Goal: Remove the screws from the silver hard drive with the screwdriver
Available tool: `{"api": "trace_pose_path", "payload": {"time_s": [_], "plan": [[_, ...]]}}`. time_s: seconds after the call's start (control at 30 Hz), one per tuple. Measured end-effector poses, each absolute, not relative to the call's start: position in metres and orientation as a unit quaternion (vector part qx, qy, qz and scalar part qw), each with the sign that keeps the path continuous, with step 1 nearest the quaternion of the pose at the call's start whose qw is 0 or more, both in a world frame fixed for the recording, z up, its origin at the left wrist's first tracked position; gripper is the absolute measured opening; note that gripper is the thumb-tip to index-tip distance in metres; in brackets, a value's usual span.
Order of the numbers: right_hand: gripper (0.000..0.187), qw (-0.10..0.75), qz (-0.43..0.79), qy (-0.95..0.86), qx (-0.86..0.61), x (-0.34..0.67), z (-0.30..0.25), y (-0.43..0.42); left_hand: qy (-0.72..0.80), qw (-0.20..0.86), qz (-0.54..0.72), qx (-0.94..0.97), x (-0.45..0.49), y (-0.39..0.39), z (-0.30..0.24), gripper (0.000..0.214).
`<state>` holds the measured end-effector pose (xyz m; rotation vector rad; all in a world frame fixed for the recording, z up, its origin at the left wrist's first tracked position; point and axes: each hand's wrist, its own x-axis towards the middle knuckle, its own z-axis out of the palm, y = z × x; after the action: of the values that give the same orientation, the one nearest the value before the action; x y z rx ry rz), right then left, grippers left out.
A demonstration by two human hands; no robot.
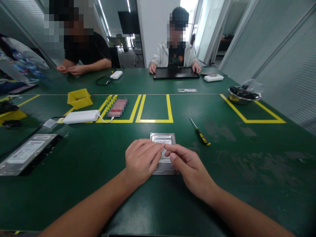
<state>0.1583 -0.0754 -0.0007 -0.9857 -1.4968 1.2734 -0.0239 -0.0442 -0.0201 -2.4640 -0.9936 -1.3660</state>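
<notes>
A silver hard drive (163,138) lies flat on the green table (247,158) right in front of me. My left hand (142,161) rests on the drive's left side, fingers together and curled over it, holding it down. My right hand (190,168) comes in from the right with thumb and forefinger pinched together over the drive's middle, tips touching the left hand's fingers. Whatever sits in that pinch is too small to see. Both hands hide the drive's near half.
A yellow-handled screwdriver (200,133) lies right of the drive. A second drive (27,153) sits at the left edge, with a white power bank (81,116) and yellow bin (79,98) beyond. A metal bowl (244,94) stands far right. Two people sit across, one at a black tray (175,73).
</notes>
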Motion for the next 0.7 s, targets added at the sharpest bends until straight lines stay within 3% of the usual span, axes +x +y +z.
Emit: {"api": "trace_pose_path", "payload": {"time_s": [0.17, 0.3, 0.37, 0.5, 0.7], "plan": [[0.032, 0.441, 0.428, -0.688, -0.386, 0.162, -0.007, -0.080, -0.370, 0.051, -0.453, -0.810, -0.025, -0.044, -0.019, 0.012], [0.013, 0.372, 0.154, -0.835, -0.374, 0.170, -0.013, -0.079, -0.400, -0.016, -0.470, -0.787, -0.024, -0.042, -0.018, 0.005], [0.017, 0.317, 0.061, -0.889, -0.325, 0.172, -0.015, -0.079, -0.417, -0.065, -0.471, -0.774, -0.024, -0.041, -0.018, 0.005], [0.021, 0.246, 0.016, -0.932, -0.267, 0.167, -0.020, -0.083, -0.428, -0.160, -0.473, -0.753, -0.024, -0.041, -0.018, 0.006], [0.024, 0.231, 0.006, -0.936, -0.264, 0.164, -0.024, -0.085, -0.410, -0.207, -0.473, -0.752, -0.025, -0.041, -0.019, 0.008]]}}
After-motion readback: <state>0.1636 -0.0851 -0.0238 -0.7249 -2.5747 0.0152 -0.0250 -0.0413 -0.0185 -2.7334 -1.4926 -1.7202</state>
